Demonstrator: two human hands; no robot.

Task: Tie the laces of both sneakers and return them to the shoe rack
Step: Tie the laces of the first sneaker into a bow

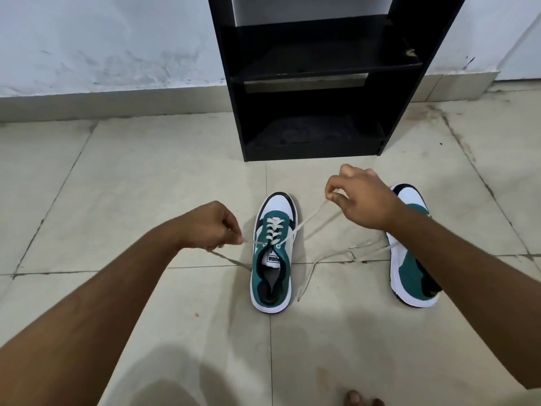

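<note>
Down on the tiled floor (146, 177), the left hand (209, 225) pinches one lace end (231, 260) at nine o'clock of the centre sneaker (272, 259), while the right hand (361, 197) pinches the other lace (310, 218) at two o'clock. Its unlaced mate (412, 276) lies at three o'clock, the black shoe rack (316, 83) at twelve.

Bare floor (146, 177) lies open to my left and between me and the shoe rack (313, 83), whose two shelves hold nothing. The near sneaker (273, 253) stands between my hands, its laces (310, 218) stretched out to either side. The second sneaker (409, 259) lies under my right arm, loose laces strewn across the gap between both.
</note>
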